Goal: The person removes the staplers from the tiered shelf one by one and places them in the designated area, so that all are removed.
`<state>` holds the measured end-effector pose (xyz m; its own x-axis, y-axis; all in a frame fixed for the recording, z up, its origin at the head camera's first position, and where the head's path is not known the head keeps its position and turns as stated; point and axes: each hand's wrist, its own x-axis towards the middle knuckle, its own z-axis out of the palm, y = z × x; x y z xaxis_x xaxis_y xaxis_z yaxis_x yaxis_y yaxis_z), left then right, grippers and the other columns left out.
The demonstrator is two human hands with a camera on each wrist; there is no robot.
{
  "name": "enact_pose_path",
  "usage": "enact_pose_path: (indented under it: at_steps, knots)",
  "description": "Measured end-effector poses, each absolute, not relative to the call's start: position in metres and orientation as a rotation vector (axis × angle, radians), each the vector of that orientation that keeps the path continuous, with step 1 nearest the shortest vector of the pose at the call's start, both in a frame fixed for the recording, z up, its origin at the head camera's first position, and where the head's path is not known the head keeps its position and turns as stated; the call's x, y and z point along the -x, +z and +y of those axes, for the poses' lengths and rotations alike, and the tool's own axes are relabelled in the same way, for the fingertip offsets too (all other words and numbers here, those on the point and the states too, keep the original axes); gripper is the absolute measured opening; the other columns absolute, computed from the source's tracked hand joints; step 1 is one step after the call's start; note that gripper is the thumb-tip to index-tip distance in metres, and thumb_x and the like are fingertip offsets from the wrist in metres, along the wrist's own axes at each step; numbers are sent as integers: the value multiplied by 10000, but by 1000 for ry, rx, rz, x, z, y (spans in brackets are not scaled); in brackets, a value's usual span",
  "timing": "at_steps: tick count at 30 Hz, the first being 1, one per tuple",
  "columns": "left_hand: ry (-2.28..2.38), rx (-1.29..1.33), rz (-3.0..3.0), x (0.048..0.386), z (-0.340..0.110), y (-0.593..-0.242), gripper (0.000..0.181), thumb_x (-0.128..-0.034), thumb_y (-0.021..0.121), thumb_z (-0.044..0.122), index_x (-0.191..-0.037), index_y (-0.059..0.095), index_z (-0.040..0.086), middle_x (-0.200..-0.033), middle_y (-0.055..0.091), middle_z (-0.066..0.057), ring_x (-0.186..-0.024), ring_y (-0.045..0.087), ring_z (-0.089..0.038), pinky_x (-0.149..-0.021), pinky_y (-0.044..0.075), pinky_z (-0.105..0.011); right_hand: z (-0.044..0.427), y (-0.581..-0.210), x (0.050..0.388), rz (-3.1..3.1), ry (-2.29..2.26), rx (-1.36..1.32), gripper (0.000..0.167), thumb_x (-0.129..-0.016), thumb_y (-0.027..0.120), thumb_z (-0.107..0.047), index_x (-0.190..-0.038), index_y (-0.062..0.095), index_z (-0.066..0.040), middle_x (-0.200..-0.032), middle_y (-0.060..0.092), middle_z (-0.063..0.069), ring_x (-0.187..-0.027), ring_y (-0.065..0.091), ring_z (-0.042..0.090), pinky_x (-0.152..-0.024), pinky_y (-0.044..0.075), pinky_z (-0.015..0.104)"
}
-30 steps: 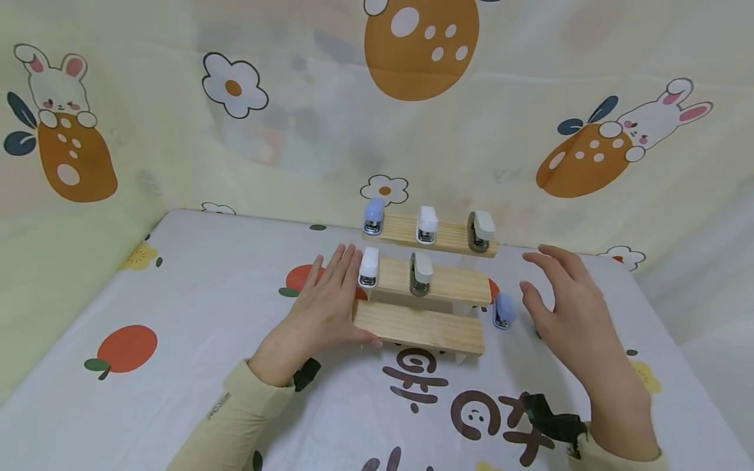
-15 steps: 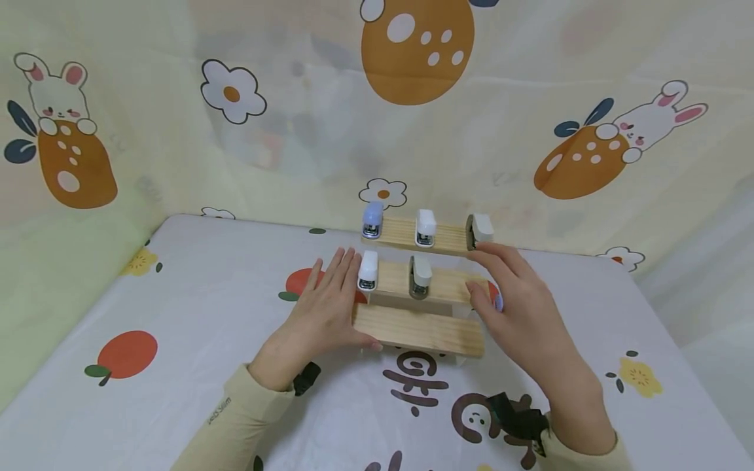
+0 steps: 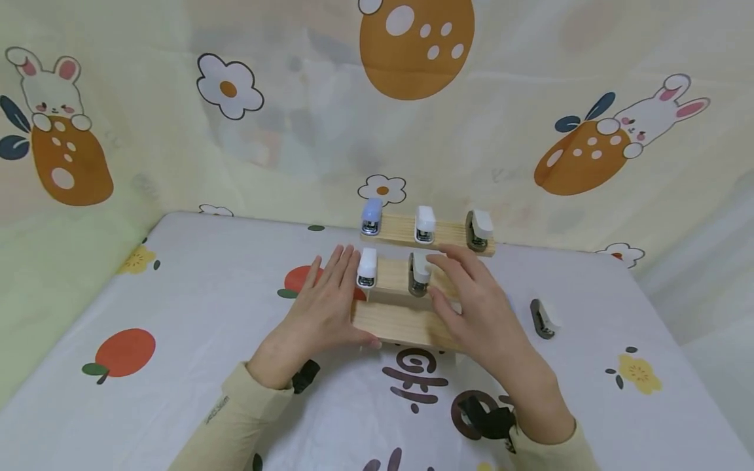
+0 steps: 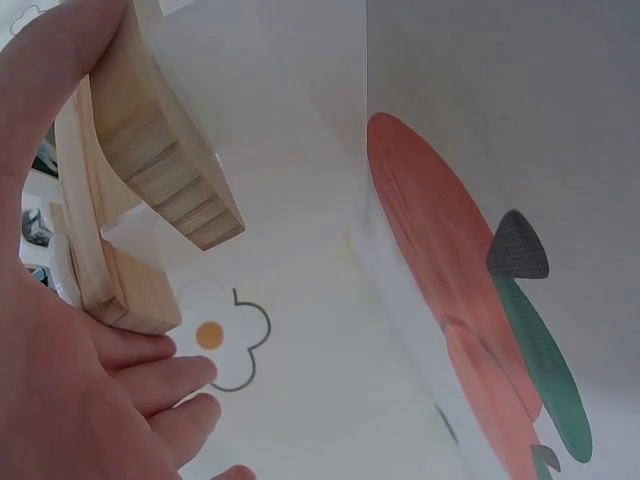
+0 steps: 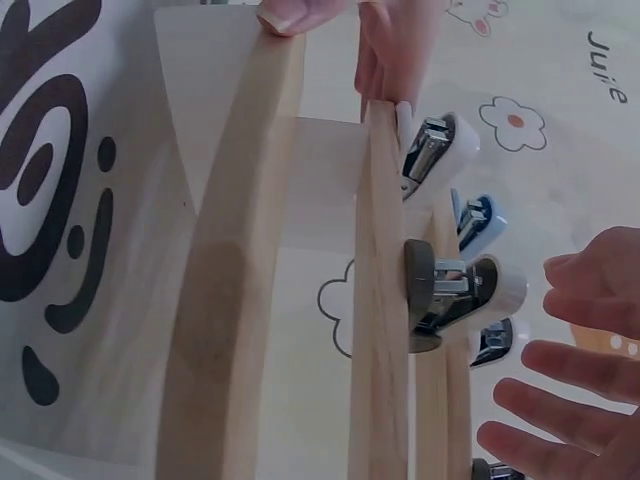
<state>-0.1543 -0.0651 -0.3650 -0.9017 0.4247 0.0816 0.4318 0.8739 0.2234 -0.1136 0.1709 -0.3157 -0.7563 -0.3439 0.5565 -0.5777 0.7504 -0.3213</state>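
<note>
A stepped wooden rack (image 3: 406, 322) has three tiers. My left hand (image 3: 321, 314) rests flat against its left end, fingers straight, thumb at the lowest tier's front edge. On the middle tier stand a white stapler (image 3: 367, 267) and a grey-and-white stapler (image 3: 419, 273). My right hand (image 3: 483, 314) hovers just right of that grey-and-white stapler, fingers parted and holding nothing; in the right wrist view a gap shows between the fingers (image 5: 560, 370) and the stapler (image 5: 440, 295). The top tier carries a blue stapler (image 3: 372, 217), a white one (image 3: 425, 224) and a grey-and-white one (image 3: 479, 230).
Another grey-and-white stapler (image 3: 543, 318) lies on the printed cloth to the right of my right hand. A bit of blue shows behind that hand. The patterned curtain (image 3: 306, 131) hangs directly behind the rack.
My right hand has moved left from beside the rack to over the middle tier, uncovering the stapler on the cloth and mostly covering the blue one. My left hand stays in place.
</note>
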Motion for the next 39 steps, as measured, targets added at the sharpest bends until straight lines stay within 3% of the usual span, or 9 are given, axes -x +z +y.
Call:
enact_pose_path:
  at_steps: [10,21,27,39]
  knots:
    - [-405,689,-3009,155,-64,-365,1441,-574,819,732,-1587,82,20,-1670,97,-148,-1561,49,-279,-1261,27,-509,161,-322,115,-2669,685,-622,500,-910,702,-128,-1377,527,-93,-1487,432,142,-1268,531,350,-976,534,505]
    - [-383,703,-2991,155,-65,-366,1444,-575,809,744,-1585,84,10,-1666,109,-161,-1560,56,-286,-1259,43,-522,156,-328,117,-2739,648,-600,528,-922,688,-144,-1419,508,-129,-1529,394,126,-1238,565,327,-951,554,477]
    - [-383,704,-2982,154,-66,-366,1446,-571,810,745,-1583,90,4,-1663,126,-168,-1559,67,-292,-1257,57,-527,156,-330,119,-2712,658,-610,472,-920,689,-127,-1365,534,-111,-1506,426,124,-1300,534,318,-1006,520,485]
    - [-399,699,-2983,153,-66,-365,1444,-567,823,732,-1585,91,16,-1664,120,-163,-1558,79,-294,-1258,59,-522,156,-333,122,-2665,685,-614,480,-881,723,-52,-1310,510,-22,-1467,453,151,-1265,563,322,-1010,519,461]
